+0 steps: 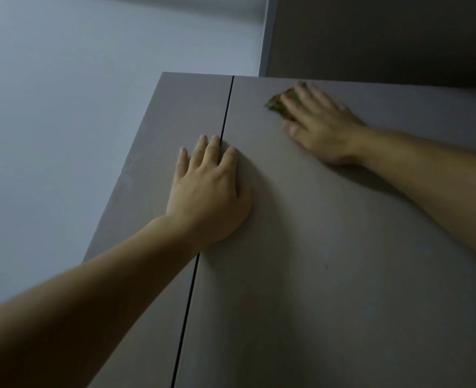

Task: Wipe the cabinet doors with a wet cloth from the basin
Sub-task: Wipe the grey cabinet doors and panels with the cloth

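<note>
We see two big grey cabinet doors (329, 261) with a thin dark gap (225, 121) between them. A pale wall (77, 93) is beside them. Our left hand (208, 191) lies flat across the gap, with its fingers straight, and holds nothing. Our right hand (320, 124) is spread out near the top of the right door. It presses on a small green cloth (276, 105), which looks blurry.

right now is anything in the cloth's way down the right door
Only the left hand, flat across the gap at the right door's left edge. The right hand presses the cloth near the top; nothing else blocks it.
</note>
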